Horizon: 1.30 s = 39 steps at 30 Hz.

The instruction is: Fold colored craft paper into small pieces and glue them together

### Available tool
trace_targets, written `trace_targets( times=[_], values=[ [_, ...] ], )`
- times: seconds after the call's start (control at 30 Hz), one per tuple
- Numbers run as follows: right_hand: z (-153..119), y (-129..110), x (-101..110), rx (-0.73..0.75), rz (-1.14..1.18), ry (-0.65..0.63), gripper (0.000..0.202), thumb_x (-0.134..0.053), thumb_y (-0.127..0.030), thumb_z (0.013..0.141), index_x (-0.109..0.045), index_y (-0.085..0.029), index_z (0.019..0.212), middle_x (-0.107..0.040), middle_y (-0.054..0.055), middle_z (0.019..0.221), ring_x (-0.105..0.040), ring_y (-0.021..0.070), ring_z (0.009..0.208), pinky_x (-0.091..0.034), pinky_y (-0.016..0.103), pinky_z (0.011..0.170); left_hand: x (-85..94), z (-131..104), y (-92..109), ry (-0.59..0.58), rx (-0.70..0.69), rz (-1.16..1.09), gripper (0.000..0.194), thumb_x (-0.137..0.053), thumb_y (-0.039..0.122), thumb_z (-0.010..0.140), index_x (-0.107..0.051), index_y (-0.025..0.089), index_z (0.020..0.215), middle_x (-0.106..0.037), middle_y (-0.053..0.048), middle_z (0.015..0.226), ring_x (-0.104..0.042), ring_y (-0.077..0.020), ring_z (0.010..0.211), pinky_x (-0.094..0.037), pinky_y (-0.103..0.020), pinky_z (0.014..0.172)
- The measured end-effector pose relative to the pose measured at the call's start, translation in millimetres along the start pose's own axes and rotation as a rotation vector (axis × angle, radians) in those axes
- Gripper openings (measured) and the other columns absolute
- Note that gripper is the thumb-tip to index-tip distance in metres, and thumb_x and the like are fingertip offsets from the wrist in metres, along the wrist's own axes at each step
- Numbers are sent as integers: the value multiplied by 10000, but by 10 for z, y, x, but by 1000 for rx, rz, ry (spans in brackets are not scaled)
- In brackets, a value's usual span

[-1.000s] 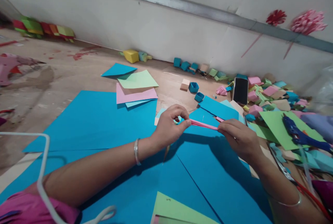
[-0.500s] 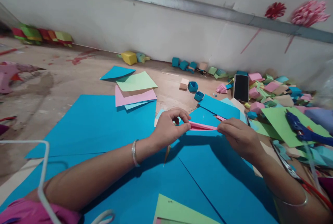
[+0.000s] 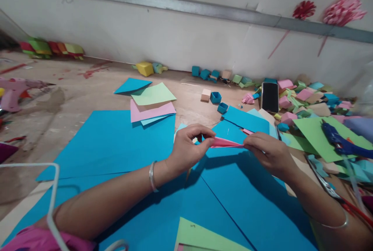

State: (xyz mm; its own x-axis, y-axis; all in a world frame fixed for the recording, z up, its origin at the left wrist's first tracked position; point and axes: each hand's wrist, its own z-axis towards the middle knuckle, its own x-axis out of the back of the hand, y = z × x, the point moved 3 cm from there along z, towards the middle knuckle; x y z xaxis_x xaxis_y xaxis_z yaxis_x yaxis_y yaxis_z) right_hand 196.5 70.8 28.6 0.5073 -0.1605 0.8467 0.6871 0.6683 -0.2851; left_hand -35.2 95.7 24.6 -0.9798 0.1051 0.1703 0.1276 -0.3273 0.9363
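Note:
A narrow folded pink paper strip [image 3: 227, 142] is stretched between my two hands, above large blue sheets [image 3: 230, 189]. My left hand [image 3: 194, 144] pinches its left end between thumb and fingers. The strip's right end is held in the closed fingertips of my right hand [image 3: 266, 152]. Beyond the strip lie a folded blue paper [image 3: 247, 119] and two small blue paper cups [image 3: 216, 97]. Left of them, a green sheet [image 3: 154, 94] overlaps a pink sheet [image 3: 151, 111].
A phone [image 3: 270, 97] lies by many small folded paper pieces at the right. Nearby are a blue glue gun [image 3: 338, 140] and scissors [image 3: 326, 187]. A pink glue gun [image 3: 14, 91] is at far left. A white cable [image 3: 54, 192] crosses the lower left.
The pink strip has opened slightly wider near my left fingers. Both hands keep their grip on it. The view has shifted a little.

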Motion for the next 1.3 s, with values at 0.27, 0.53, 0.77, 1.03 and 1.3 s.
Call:
trace_targets(
  times=[0.27, 0.53, 0.77, 1.03, 1.3],
  values=[
    [-35, 60, -35, -137, 110, -10, 132, -533, -190, 901, -627, -201, 809, -667, 27, 764, -617, 154, 721, -471, 270, 692, -15, 56, -144, -118, 268, -143, 48, -677, 145, 680, -700, 164, 717, -681, -31, 730, -598, -131, 674, -469, -249, 598],
    [-22, 53, -69, -204, 160, -70, 159, -556, -181, 857, -619, -193, 711, -647, 11, 669, -596, 143, 634, -449, 264, 617, -42, 84, -90, -328, 154, -4, 95, -680, 265, 740, -660, 172, 732, -655, -37, 763, -580, -144, 700, -462, -264, 610],
    [-6, 10, -72, -127, 165, -66, 162, -543, -189, 866, -618, -188, 722, -638, 24, 658, -581, 147, 626, -440, 266, 608, -79, 55, -127, -262, 56, 204, 105, -657, 145, 704, -612, 169, 613, -649, -16, 698, -555, -134, 668, -439, -260, 614],
    [-15, 34, -91, -112, 182, -102, 168, -524, -194, 890, -603, -186, 742, -615, 21, 668, -547, 138, 628, -419, 260, 614, -55, 72, -185, -239, 192, 74, 111, -603, 55, 644, -565, 160, 641, -616, 23, 625, -522, -91, 560, -401, -214, 531],
    [-27, 64, -118, -88, 170, -105, 145, -537, -175, 861, -588, -194, 726, -600, 17, 653, -545, 147, 635, -421, 264, 614, -64, 82, -204, -288, 117, 254, 187, -595, 58, 691, -723, 193, 706, -699, -3, 723, -573, -126, 649, -428, -244, 589]
  ],
)
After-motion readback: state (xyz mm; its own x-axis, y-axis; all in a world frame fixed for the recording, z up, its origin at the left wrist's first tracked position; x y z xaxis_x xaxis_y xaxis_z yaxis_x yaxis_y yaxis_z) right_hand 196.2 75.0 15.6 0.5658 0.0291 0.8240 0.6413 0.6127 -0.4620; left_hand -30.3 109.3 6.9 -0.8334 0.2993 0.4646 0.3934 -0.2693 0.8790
